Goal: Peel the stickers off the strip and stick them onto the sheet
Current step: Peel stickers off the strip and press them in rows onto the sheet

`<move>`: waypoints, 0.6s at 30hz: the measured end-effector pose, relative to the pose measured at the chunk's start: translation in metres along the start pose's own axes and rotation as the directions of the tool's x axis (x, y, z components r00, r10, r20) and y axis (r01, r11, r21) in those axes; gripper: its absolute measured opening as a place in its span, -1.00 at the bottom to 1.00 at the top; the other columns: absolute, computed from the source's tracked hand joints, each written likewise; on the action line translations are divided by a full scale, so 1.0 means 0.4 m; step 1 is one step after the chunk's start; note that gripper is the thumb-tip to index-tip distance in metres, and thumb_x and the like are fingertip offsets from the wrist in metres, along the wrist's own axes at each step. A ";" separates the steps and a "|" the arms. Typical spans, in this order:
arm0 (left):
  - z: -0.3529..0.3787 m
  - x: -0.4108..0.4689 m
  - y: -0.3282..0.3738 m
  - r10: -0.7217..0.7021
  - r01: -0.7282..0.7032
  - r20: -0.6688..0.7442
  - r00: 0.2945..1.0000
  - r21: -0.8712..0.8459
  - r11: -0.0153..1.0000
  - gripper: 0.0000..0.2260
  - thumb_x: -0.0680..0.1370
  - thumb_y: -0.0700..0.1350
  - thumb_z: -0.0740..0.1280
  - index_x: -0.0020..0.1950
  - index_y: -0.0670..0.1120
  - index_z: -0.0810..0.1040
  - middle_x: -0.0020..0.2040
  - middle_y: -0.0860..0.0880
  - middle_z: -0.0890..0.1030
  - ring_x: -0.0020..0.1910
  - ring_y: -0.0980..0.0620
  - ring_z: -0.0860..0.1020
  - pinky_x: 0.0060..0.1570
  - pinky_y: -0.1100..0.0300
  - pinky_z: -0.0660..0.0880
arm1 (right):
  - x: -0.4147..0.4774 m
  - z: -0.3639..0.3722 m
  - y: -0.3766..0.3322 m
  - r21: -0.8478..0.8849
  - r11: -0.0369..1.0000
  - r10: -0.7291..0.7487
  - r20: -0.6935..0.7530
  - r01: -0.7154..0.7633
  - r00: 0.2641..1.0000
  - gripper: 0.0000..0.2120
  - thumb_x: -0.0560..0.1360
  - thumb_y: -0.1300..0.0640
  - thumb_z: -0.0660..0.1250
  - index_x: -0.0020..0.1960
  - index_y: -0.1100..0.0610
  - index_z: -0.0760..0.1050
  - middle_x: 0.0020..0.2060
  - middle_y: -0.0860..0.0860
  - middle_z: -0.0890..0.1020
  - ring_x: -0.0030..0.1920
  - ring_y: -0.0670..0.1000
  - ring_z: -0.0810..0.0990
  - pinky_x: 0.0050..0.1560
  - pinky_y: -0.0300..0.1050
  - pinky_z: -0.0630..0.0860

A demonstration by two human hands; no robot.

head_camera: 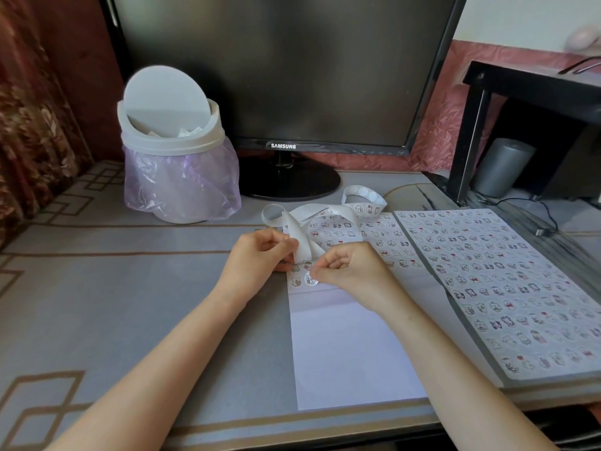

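Note:
A white sheet [348, 346] lies in front of me, its upper part covered with small cartoon stickers and its lower part bare. A white backing strip [304, 236] curls up from my hands toward a small roll [362, 203] near the monitor. My left hand [260, 255] pinches the strip's end at the sheet's left edge. My right hand [348, 268] has its fingers curled and pinches a round sticker [310, 278] at the sheet, beside the last stuck row.
A sticker-filled sheet stack [507, 281] lies to the right. A white swing-lid bin [177, 148] with a purple bag stands at back left, a black monitor [292, 73] behind. A black shelf [533, 102], grey cylinder [502, 167] and cable [546, 219] sit at the right.

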State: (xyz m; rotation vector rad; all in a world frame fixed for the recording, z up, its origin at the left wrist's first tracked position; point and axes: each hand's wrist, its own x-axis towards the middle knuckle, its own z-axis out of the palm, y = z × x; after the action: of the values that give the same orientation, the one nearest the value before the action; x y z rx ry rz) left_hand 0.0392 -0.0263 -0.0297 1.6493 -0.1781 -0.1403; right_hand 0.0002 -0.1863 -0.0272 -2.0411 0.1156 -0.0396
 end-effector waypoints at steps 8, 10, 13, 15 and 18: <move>0.000 0.003 -0.003 -0.007 0.007 -0.004 1.000 0.025 1.000 -0.89 0.53 -0.19 0.35 -0.15 -0.21 0.60 -0.27 -0.11 0.62 -0.31 0.07 0.60 -0.01 0.14 0.60 | 0.005 0.006 0.008 -0.019 1.000 -0.002 -0.021 0.001 1.000 -0.91 0.32 0.21 0.50 -0.31 0.09 0.61 -0.38 0.03 0.60 -0.39 -0.10 0.47 -0.28 -0.18 0.37; 0.000 0.003 -0.003 -0.008 0.008 -0.003 1.000 0.028 1.000 -0.89 0.53 -0.19 0.35 -0.16 -0.20 0.60 -0.27 -0.11 0.62 -0.31 0.06 0.60 -0.01 0.12 0.60 | 0.006 0.008 0.011 -0.031 1.000 -0.004 -0.026 0.003 1.000 -0.91 0.32 0.20 0.49 -0.32 0.08 0.61 -0.39 0.00 0.60 -0.39 -0.10 0.48 -0.26 -0.16 0.38; -0.001 0.003 -0.004 -0.007 0.007 0.002 1.000 0.029 1.000 -0.89 0.53 -0.19 0.35 -0.17 -0.19 0.59 -0.26 -0.12 0.63 -0.29 0.04 0.60 0.00 0.10 0.60 | 0.006 0.011 0.016 -0.049 0.999 -0.010 -0.040 0.008 0.999 -0.91 0.28 0.15 0.49 -0.36 0.03 0.60 -0.42 -0.06 0.60 -0.38 -0.10 0.50 -0.23 -0.10 0.43; -0.001 0.003 -0.005 -0.005 0.005 0.001 1.000 0.038 0.999 -0.89 0.53 -0.18 0.35 -0.16 -0.19 0.60 -0.24 -0.13 0.64 -0.27 0.03 0.61 0.01 0.09 0.59 | 0.008 0.013 0.020 -0.055 0.998 -0.017 -0.048 0.014 0.999 -0.91 0.27 0.13 0.48 -0.36 -0.01 0.60 -0.44 -0.08 0.60 -0.38 -0.10 0.52 -0.21 -0.06 0.47; 0.000 0.003 -0.005 -0.005 0.005 -0.002 1.000 0.056 0.998 -0.89 0.53 -0.18 0.35 -0.16 -0.19 0.60 -0.26 -0.11 0.64 -0.29 0.05 0.61 0.02 0.09 0.59 | 0.008 0.017 0.022 -0.088 0.996 -0.039 -0.056 0.034 0.998 -0.94 0.24 0.07 0.46 -0.33 -0.07 0.59 -0.47 -0.12 0.60 -0.37 -0.10 0.54 -0.17 0.02 0.55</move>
State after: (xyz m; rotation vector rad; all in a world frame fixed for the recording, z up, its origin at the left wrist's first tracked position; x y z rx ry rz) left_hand 0.0406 -0.0262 -0.0317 1.7061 -0.1783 -0.1389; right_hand 0.0031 -0.1844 -0.0381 -2.1297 0.1181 -0.1186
